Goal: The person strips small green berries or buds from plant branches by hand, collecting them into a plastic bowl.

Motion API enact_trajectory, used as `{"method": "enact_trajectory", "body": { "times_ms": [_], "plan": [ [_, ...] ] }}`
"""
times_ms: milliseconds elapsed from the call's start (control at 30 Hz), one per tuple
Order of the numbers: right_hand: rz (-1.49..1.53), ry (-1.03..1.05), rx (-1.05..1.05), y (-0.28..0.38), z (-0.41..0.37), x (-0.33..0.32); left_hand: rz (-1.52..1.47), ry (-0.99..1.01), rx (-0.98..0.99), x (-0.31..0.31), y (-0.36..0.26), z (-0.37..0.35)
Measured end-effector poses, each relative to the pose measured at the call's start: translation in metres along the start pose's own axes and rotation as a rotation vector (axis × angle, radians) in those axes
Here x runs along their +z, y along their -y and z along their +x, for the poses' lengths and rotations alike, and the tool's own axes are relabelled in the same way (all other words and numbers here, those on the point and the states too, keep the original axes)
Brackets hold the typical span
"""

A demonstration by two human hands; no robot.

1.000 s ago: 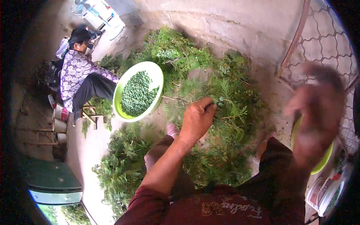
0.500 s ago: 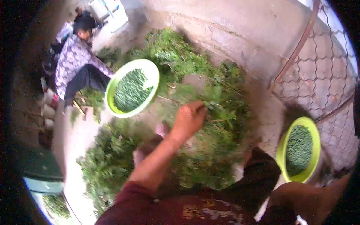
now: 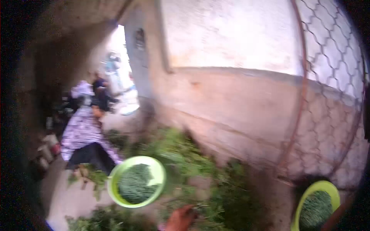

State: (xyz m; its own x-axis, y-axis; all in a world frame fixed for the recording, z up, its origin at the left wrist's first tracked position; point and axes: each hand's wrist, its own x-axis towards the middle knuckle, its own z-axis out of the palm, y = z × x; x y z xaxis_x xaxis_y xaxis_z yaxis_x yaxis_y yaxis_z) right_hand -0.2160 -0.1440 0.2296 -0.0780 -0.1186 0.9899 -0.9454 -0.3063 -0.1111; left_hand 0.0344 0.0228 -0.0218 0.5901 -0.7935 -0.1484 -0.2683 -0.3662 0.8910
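Observation:
My left hand [image 3: 181, 218] is at the bottom edge, blurred, with its fingers curled together. What it may hold is too smeared to tell. It is over leafy green plants [image 3: 231, 192] on the floor, below and right of a light-green basin [image 3: 161, 192] full of small green pods or pieces [image 3: 135, 184]. At the lower right, part of my right arm [image 3: 339, 213] crosses in front of a second yellow-green basin [image 3: 334, 188] with similar green contents. My right hand is out of frame.
Another person [image 3: 86, 129] in a patterned top sits at the left beside the first basin. More people [image 3: 101, 86] are near a bright doorway. A wall [image 3: 231, 92] runs behind the plants, with wire mesh [image 3: 327, 115] at the right.
The view has tilted up, so the basins, plants and my left hand appear lower. The doorway and more wall have come into view; my legs have left it.

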Motion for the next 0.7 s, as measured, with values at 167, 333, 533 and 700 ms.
{"method": "enact_trajectory", "body": {
  "times_ms": [167,333,533,700],
  "plan": [
    [-0.015,0.363,-0.359,-0.018,-0.057,0.006,0.074,0.137,0.261,-0.003,-0.044,0.000],
    [-0.072,0.490,-0.382,-0.029,-0.081,-0.016,-0.164,0.045,0.277,0.017,-0.040,0.002],
    [-0.158,0.515,-0.413,-0.033,-0.099,-0.036,-0.210,0.074,0.260,0.017,-0.038,0.002],
    [-0.177,0.535,-0.469,-0.034,-0.105,-0.047,-0.386,0.085,0.327,0.025,-0.040,0.004]
  ]
}}
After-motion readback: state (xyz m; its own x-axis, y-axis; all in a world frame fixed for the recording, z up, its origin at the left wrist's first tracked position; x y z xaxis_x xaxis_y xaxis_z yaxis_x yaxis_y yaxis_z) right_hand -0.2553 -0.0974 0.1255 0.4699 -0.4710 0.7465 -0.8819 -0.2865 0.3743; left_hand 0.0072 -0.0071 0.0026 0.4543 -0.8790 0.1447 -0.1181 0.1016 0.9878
